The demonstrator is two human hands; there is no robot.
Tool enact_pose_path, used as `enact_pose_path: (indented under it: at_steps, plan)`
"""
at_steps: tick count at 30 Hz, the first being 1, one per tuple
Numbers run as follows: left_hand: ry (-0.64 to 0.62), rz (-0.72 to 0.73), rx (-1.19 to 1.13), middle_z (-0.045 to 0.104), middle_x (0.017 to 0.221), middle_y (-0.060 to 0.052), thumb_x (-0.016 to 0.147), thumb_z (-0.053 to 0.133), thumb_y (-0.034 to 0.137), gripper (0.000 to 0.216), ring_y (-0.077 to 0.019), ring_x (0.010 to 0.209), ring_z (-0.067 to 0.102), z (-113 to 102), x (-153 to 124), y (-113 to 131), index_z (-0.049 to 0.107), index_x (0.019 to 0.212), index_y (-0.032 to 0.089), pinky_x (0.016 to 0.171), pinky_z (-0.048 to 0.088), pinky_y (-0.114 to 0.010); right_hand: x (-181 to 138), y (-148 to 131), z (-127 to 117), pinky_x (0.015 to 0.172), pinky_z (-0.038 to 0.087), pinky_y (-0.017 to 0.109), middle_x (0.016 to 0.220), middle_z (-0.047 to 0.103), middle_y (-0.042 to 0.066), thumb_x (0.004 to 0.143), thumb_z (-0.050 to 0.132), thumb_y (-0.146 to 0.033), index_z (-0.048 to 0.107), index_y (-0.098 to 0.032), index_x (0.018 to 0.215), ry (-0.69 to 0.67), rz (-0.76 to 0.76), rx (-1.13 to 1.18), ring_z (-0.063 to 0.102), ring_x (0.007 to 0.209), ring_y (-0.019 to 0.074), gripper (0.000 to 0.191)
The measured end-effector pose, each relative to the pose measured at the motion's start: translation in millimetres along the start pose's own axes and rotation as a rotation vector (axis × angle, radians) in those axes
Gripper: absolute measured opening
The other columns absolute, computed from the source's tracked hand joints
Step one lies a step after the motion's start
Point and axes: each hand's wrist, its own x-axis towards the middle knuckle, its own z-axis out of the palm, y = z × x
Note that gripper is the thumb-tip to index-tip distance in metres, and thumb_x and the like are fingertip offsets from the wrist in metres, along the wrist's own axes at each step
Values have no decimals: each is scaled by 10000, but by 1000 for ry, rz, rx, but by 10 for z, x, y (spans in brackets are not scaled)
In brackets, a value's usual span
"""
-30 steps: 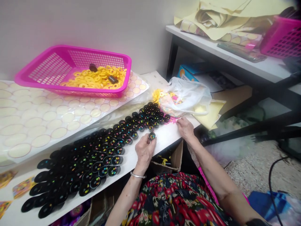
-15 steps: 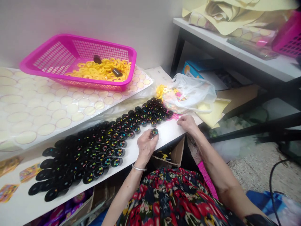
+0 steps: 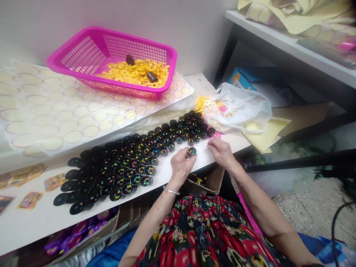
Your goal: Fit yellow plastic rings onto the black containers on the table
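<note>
My left hand (image 3: pixel 182 165) pinches a small round black cup (image 3: pixel 191 151) between thumb and fingers, its open top facing up with coloured bits inside. To the right, my right hand (image 3: pixel 221 151) has its fingertips pressed together a short way from that cup; whatever they hold is too small to make out. Just beyond the right hand lie small pink pieces (image 3: pixel 217 134) on the white table (image 3: pixel 169 163). Rows of similar black cups (image 3: pixel 135 179) with coloured bits stand along the table to the left.
A pink basket (image 3: pixel 80 70) of yellow rings (image 3: pixel 119 73) stands at the back on sheets of round stickers (image 3: pixel 75 120). A clear plastic bag (image 3: pixel 244 107) lies at right. Below the table edge are a cardboard box (image 3: pixel 214 180) and purple packages (image 3: pixel 80 230).
My right hand has moved left, away from the pink pieces and closer to the cup in my left hand. The whole view has shifted, so things appear farther right.
</note>
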Motion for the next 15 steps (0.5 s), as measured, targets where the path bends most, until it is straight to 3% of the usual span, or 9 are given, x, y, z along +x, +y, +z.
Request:
enact_pose_path:
  at_steps: [5, 15]
  plan:
    - [-46, 7, 26, 485, 603, 38, 719, 560, 305, 132, -92, 586, 429, -14, -20, -1, 548, 658, 189, 566, 315, -208, 47, -342, 176, 679, 401, 235, 757, 515, 29, 855, 444, -201, 599, -178, 818, -79, -175, 123, 515, 731, 138, 161]
    - [-44, -1, 13, 522, 636, 34, 702, 568, 272, 79, -103, 615, 453, 2, -31, -15, 567, 693, 193, 591, 327, -218, 102, -446, 205, 687, 389, 230, 803, 537, 38, 875, 412, -190, 622, -170, 822, -205, -164, -59, 515, 747, 135, 218]
